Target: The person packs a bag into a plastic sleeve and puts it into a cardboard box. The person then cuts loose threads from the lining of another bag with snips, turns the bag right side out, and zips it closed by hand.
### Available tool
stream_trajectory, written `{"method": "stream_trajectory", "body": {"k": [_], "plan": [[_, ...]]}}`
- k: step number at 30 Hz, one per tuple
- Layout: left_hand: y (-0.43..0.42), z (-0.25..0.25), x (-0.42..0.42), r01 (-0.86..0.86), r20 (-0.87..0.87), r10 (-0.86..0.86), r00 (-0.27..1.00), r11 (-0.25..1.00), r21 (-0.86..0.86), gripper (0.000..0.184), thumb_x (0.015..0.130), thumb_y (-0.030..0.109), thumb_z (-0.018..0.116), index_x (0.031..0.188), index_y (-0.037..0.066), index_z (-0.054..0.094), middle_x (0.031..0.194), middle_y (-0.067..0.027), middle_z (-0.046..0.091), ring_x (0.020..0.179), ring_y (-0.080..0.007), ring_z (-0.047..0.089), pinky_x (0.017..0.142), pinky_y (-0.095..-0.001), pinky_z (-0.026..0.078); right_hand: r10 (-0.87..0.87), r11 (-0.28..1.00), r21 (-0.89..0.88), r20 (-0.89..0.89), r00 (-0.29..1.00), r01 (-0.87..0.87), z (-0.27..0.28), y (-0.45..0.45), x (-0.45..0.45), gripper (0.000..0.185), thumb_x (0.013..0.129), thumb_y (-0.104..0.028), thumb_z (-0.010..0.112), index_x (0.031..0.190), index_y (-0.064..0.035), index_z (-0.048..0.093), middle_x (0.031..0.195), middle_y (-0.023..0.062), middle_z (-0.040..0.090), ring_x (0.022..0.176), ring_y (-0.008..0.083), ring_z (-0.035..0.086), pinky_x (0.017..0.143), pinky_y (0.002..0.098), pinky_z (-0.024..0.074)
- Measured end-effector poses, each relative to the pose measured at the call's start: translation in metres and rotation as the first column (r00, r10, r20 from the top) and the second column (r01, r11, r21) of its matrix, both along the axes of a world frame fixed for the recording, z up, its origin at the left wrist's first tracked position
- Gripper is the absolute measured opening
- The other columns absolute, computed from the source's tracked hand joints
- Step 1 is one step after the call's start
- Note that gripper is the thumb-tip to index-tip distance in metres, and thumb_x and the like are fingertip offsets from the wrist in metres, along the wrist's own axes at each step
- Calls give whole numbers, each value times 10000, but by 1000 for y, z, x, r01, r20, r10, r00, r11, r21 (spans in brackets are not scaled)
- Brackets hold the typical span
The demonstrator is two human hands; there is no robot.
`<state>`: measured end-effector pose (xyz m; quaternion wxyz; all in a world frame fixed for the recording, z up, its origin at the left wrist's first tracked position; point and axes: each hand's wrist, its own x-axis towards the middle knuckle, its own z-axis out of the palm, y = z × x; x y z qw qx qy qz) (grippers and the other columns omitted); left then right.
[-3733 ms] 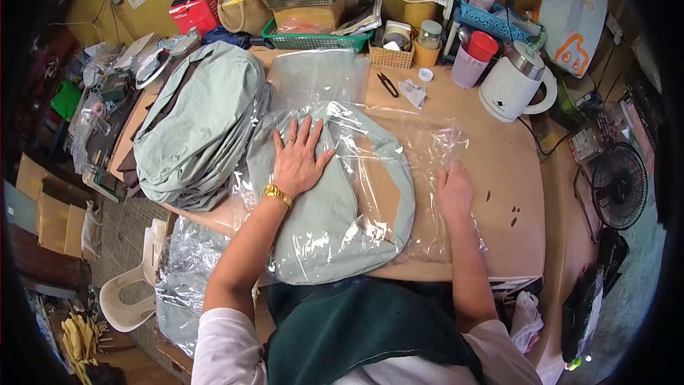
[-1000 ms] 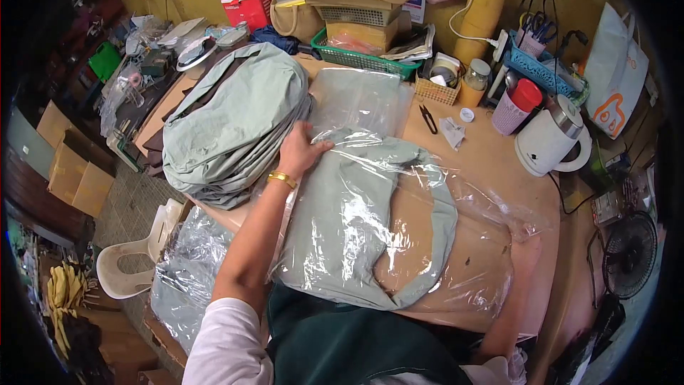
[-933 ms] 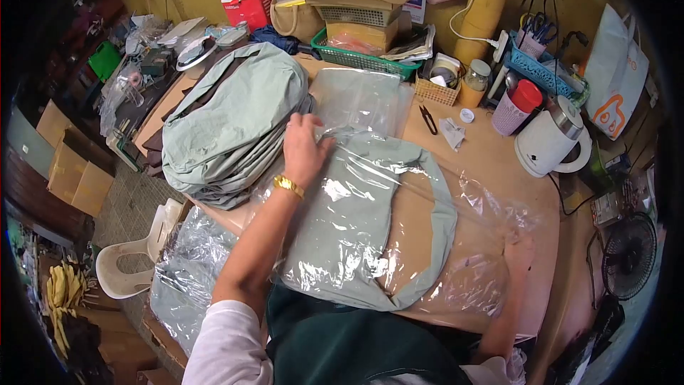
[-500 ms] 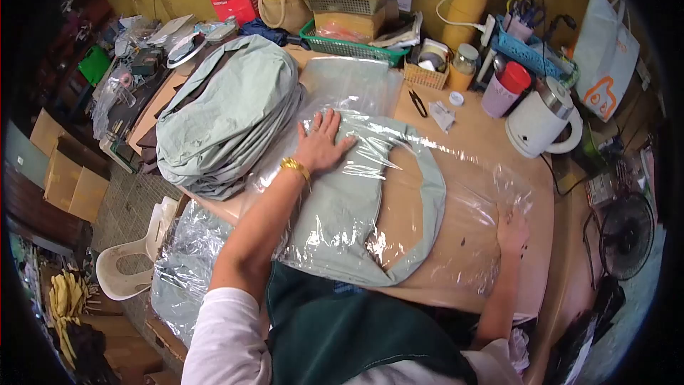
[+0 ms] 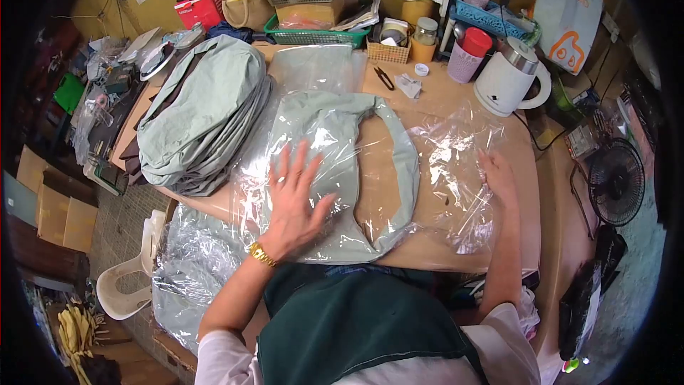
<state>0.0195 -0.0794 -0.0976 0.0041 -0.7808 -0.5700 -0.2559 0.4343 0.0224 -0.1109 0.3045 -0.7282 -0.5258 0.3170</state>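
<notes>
A pale grey-green cloth bag with a wide loop strap (image 5: 404, 164) lies flat on the table inside a clear plastic bag (image 5: 445, 178). My left hand (image 5: 293, 196), fingers spread, is over the plastic-covered body of the cloth bag. At the right, my right hand (image 5: 501, 182) has its fingers bent in on the loose, crumpled end of the plastic bag. A pile of similar grey-green cloth bags (image 5: 203, 110) sits left of the wrapped one. Behind it lie flat clear plastic bags (image 5: 317, 68).
Black thread snips (image 5: 384, 78) and a small white lid (image 5: 422, 69) lie beyond the strap. A white kettle (image 5: 509, 82), a pink cup (image 5: 467, 60) and a green basket (image 5: 313, 36) line the back. Plastic-wrapped goods (image 5: 189, 271) and a white chair (image 5: 132, 271) are at left.
My left hand has slid nearer my body over the plastic. My right hand has moved farther from me with the plastic bag's end, which is more bunched. The view has shifted slightly.
</notes>
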Motion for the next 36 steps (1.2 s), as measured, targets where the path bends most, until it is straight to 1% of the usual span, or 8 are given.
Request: {"method": "stream_trajectory", "body": {"k": [4, 13, 19, 21, 24, 29, 34, 36], "plan": [[29, 71, 95, 446, 71, -488, 870, 840, 307, 761, 761, 234, 761, 1416, 73, 409, 1451, -163, 422, 1355, -370, 370, 1149, -551, 140, 414, 909, 256, -480, 774, -328, 67, -24, -78, 386, 983, -217, 553, 1293, -2, 471, 975, 3, 612, 729, 69, 533, 629, 237, 445], [97, 150, 31, 461, 71, -488, 870, 856, 236, 80, 784, 95, 733, 807, 88, 656, 803, -24, 626, 857, -190, 605, 916, -363, 383, 576, 813, 345, -592, 564, -468, 74, 9, -20, 153, 894, -68, 618, 1037, -68, 563, 802, -63, 502, 689, 51, 466, 631, 214, 399], [85, 189, -32, 707, 764, -362, 534, 686, -170, 171, 833, 103, 714, 983, 75, 637, 831, -6, 606, 917, -138, 570, 941, -347, 405, 682, 724, 215, -75, 728, -656, 84, -3, 3, 173, 781, -23, 686, 952, -43, 690, 824, -25, 494, 744, 85, 468, 652, 229, 381], [80, 204, -32, 468, -3, -472, 882, 875, -121, 239, 782, 165, 766, 988, 97, 667, 772, 9, 590, 906, -161, 566, 1025, -410, 328, 736, 668, 174, -9, 677, -723, 101, -9, 8, 232, 747, -36, 719, 978, -38, 697, 855, -12, 500, 765, 96, 475, 665, 233, 385], [84, 208, -36, 333, -254, -330, 909, 942, -34, 269, 735, 209, 795, 975, 136, 700, 739, 15, 585, 904, -195, 569, 1077, -464, 246, 751, 639, 101, 134, 647, -763, 123, -18, 5, 300, 675, -70, 783, 964, -35, 710, 940, 7, 522, 789, 118, 483, 704, 246, 389], [94, 207, -45, 209, -347, -172, 922, 975, 70, 222, 679, 168, 814, 831, 141, 655, 734, 28, 520, 904, -181, 563, 1112, -495, 233, 672, 587, 517, 117, 731, -623, 108, -12, -7, 216, 653, -104, 817, 841, -53, 724, 1060, 29, 574, 832, 154, 496, 787, 284, 383], [113, 189, -69, 106, -365, -109, 924, 994, -30, 246, 687, 154, 805, 771, 124, 576, 746, 22, 539, 899, -187, 549, 1065, -463, 279, 957, 266, 906, -207, 205, -328, 95, 5, -16, 75, 782, -49, 708, 722, -48, 663, 830, 31, 618, 859, 151, 525, 772, 311, 410], [113, 192, -79, 206, -241, -243, 940, 964, -168, 241, 713, 178, 802, 816, 121, 591, 730, 21, 538, 881, -188, 542, 971, -397, 342, 829, 507, 743, -281, 483, -437, 104, -3, -11, 76, 786, -59, 710, 727, -44, 663, 783, 29, 611, 827, 151, 527, 762, 310, 415]]}}
